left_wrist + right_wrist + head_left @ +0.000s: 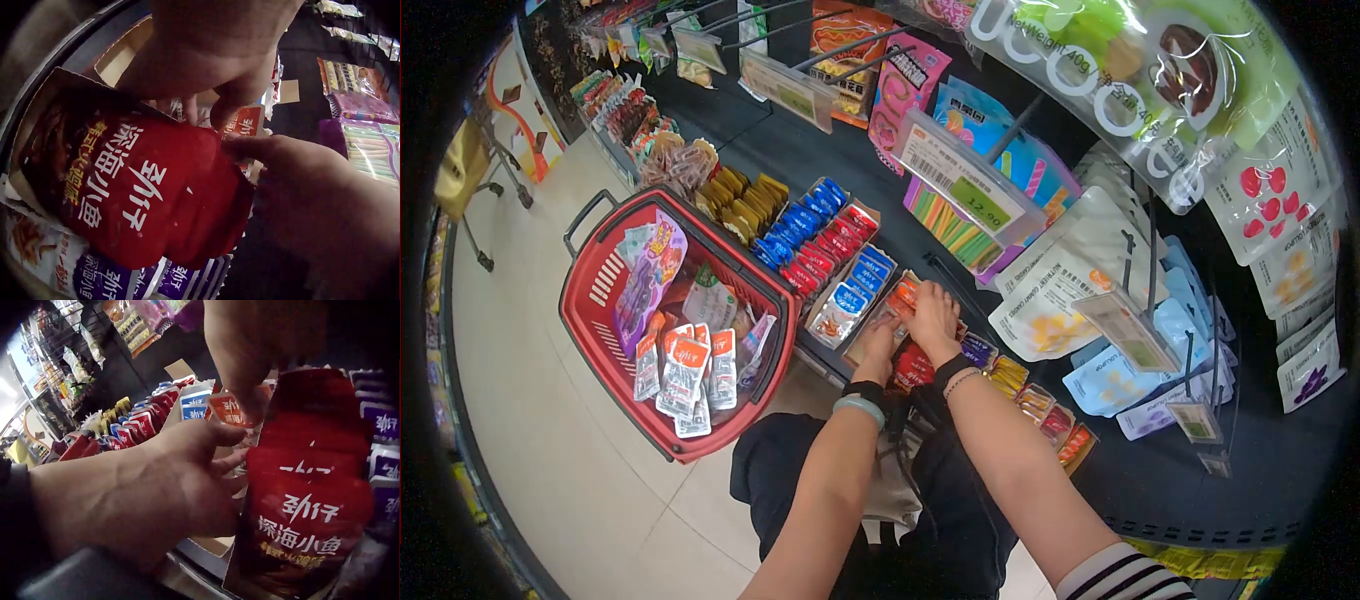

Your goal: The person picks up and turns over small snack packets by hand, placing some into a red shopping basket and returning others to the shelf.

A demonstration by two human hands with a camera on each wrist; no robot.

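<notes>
The red basket (600, 330) stands left, the carton (212, 545) right of it. My left hand (878, 342) dips in, fingers loosely spread; whether my right hand (935, 320) pinches the orange sachets (226, 409) at its far end, I can't tell. A sideways knock could spill the near red sachets (309, 528).

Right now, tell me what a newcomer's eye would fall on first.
Probably the red basket, at the head view's left, with orange-and-white packets heaped in it. Next, the left hand and right hand, close together at the orange packets near that view's middle. In the wrist views, the red packets beside the hands stand out: centre-left in the left one, lower right in the right one.
</notes>
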